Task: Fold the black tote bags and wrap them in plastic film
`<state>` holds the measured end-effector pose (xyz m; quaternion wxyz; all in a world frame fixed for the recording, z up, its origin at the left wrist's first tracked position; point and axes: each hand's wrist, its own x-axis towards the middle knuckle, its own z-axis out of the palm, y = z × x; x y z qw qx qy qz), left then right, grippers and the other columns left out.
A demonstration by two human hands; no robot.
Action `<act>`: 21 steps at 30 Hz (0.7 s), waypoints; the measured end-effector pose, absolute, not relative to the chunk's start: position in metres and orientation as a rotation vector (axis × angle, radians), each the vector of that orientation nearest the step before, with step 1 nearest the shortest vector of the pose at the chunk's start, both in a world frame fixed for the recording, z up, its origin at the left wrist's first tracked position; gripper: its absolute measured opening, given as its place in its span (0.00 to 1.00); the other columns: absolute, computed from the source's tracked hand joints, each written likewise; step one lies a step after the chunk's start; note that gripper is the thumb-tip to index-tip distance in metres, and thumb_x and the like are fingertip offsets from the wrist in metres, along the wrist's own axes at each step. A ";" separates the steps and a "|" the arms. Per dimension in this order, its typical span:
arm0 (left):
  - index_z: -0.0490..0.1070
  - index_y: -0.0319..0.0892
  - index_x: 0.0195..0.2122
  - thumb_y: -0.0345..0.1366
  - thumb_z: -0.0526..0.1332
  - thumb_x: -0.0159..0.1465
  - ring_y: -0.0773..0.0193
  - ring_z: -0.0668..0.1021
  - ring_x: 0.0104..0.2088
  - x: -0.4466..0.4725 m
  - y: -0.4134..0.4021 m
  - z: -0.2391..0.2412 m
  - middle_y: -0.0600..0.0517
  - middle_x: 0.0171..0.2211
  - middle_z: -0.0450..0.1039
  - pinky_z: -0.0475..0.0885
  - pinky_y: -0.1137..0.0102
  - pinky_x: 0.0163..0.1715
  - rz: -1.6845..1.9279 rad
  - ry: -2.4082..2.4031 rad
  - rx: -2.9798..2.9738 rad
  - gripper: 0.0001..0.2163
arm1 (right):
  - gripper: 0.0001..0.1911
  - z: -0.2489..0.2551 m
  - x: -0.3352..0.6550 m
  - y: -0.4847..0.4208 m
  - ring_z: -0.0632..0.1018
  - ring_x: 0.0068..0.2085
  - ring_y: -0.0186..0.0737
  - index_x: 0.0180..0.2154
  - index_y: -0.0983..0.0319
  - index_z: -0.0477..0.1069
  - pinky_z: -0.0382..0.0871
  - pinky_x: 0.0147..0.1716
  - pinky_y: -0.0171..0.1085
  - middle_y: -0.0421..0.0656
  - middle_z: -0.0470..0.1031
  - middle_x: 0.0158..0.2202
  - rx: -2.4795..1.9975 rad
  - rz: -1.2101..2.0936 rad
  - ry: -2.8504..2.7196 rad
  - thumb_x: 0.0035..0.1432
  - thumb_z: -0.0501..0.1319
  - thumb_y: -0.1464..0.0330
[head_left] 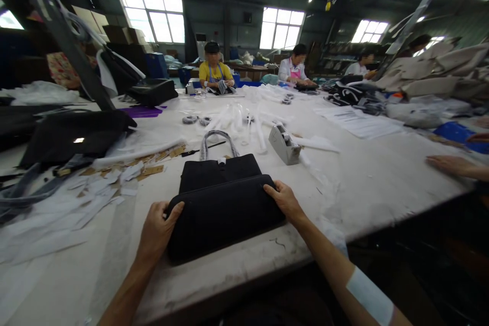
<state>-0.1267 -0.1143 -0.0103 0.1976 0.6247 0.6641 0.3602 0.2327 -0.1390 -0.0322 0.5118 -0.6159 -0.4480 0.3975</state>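
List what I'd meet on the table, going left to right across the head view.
Bag with a shiny patch, left hand, held bag, right hand, white sheets, another person's hand.

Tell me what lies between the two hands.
The black bag fills that stretch in the head view, with the left hand and right hand holding its opposite ends.
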 end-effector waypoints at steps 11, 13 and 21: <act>0.71 0.43 0.32 0.61 0.57 0.52 0.56 0.76 0.32 -0.127 -0.139 0.003 0.51 0.28 0.74 0.71 0.66 0.33 0.957 1.806 1.554 0.24 | 0.22 -0.027 0.234 -0.142 0.78 0.37 0.45 0.36 0.62 0.73 0.71 0.36 0.39 0.43 0.79 0.34 -1.360 1.128 -1.016 0.47 0.68 0.52; 0.71 0.42 0.34 0.59 0.60 0.51 0.55 0.78 0.33 -0.125 -0.143 0.004 0.50 0.30 0.76 0.73 0.66 0.34 0.966 1.775 1.466 0.24 | 0.22 -0.025 0.233 -0.144 0.78 0.37 0.45 0.36 0.62 0.72 0.71 0.37 0.39 0.43 0.79 0.35 -1.342 1.140 -0.998 0.47 0.68 0.52; 0.69 0.40 0.45 0.48 0.68 0.49 0.55 0.80 0.40 -0.107 -0.155 -0.004 0.47 0.41 0.78 0.77 0.64 0.41 1.169 1.513 1.018 0.25 | 0.23 -0.026 0.236 -0.144 0.77 0.36 0.45 0.36 0.62 0.72 0.71 0.36 0.39 0.42 0.78 0.32 -1.330 1.173 -0.990 0.47 0.68 0.51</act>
